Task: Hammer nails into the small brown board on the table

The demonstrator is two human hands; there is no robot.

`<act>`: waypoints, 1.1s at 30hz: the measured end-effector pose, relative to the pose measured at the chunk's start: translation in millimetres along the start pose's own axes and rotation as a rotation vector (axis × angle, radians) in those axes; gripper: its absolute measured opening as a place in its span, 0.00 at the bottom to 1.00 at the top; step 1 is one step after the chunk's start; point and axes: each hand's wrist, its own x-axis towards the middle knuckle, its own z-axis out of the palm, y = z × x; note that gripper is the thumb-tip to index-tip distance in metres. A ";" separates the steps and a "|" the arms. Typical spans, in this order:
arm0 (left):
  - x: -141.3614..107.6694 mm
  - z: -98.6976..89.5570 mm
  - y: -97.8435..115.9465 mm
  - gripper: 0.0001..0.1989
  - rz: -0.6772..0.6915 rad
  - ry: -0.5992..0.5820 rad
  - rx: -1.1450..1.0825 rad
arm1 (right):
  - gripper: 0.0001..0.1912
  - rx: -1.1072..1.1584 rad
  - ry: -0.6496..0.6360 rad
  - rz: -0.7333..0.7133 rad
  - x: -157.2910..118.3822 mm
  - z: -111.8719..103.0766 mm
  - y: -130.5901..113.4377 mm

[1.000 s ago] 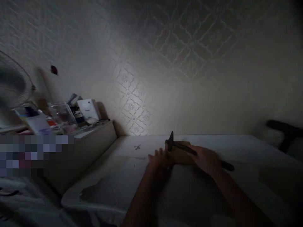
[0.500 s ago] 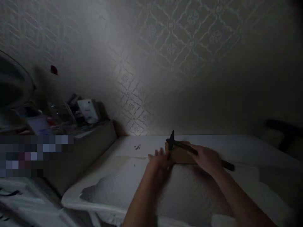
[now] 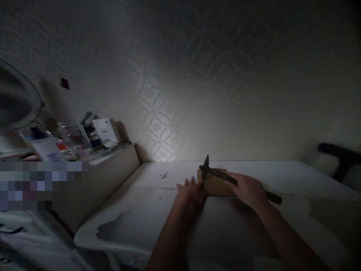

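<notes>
Between the two bare hands lies a flat, brown, roughly rectangular board (image 3: 217, 187), perhaps wood or stiff cardboard, on a white tabletop (image 3: 262, 169). At its left edge is the left hand (image 3: 189, 190), its outer fingers spread and raised; whether the thumb and forefinger pinch something there is too dark to tell. From the other side, the right hand (image 3: 248, 190) is closed around the handle of a long, dark hammer (image 3: 222, 176), with the handle's end sticking out behind the grip, to the right. The hammer's head is over the board's left end, close beside the left fingertips, one tapered end pointing up and the other down; contact with the board cannot be made out.

The step looks like careful tapping at that end. To do it well, short, light strokes from the right wrist would serve better than a full swing, since the left fingers are so near the head. The striking face should meet its mark squarely, and the left hand might press the board flat from slightly farther left. Beyond the left hand, off to its left, lie small dark slivers (image 3: 164, 175), too small to identify. In this dimness, a sure aim matters before each blow.
</notes>
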 end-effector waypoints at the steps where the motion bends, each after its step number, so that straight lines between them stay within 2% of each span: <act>1: -0.1 -0.1 0.3 0.37 -0.003 -0.005 -0.006 | 0.19 0.001 -0.005 0.006 0.2 -0.1 0.1; 13: 6.5 6.6 -1.3 0.41 -0.010 0.009 -0.008 | 0.18 -0.005 -0.007 -0.004 0.1 1.9 0.6; 27: 5.2 6.1 -0.3 0.42 -0.018 0.004 -0.022 | 0.19 -0.010 -0.006 -0.001 0.0 1.7 0.1; 33: 6.0 7.8 -0.3 0.42 -0.011 0.039 -0.041 | 0.19 -0.006 0.011 -0.004 0.4 4.1 1.1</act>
